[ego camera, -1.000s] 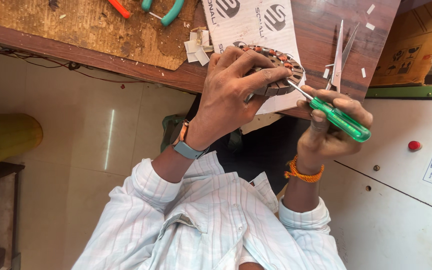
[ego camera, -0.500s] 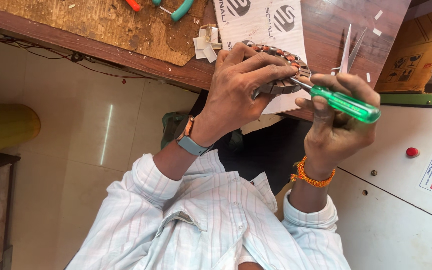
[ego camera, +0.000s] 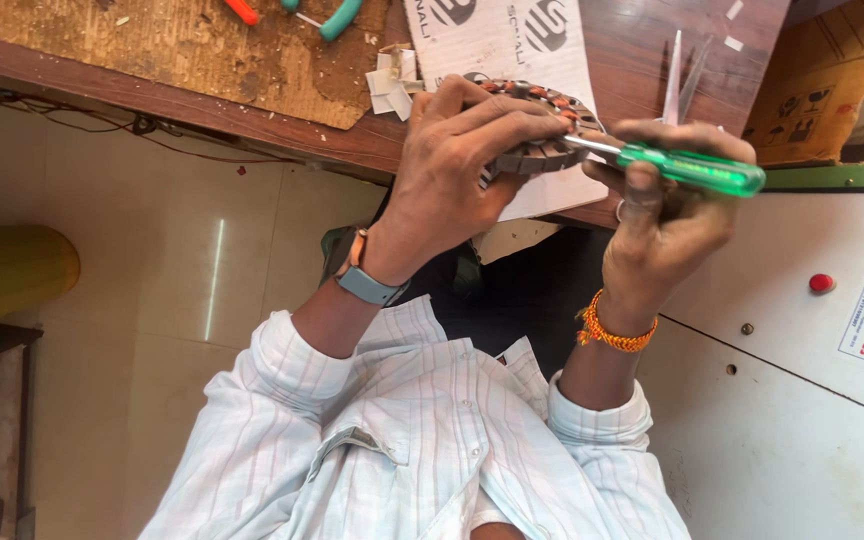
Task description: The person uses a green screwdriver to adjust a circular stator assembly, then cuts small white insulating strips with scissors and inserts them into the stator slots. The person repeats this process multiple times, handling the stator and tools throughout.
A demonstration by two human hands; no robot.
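At table edge: one stator (copper-wound) in left hand, one green screwdriver gripped by right hand.

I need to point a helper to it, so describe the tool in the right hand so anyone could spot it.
Start at the wooden workbench along the top, then find the two hands meeting at its front edge. The right hand grips a screwdriver whose metal shaft points into the round copper-wound stator under the left hand. Its clear green handle sets it apart.
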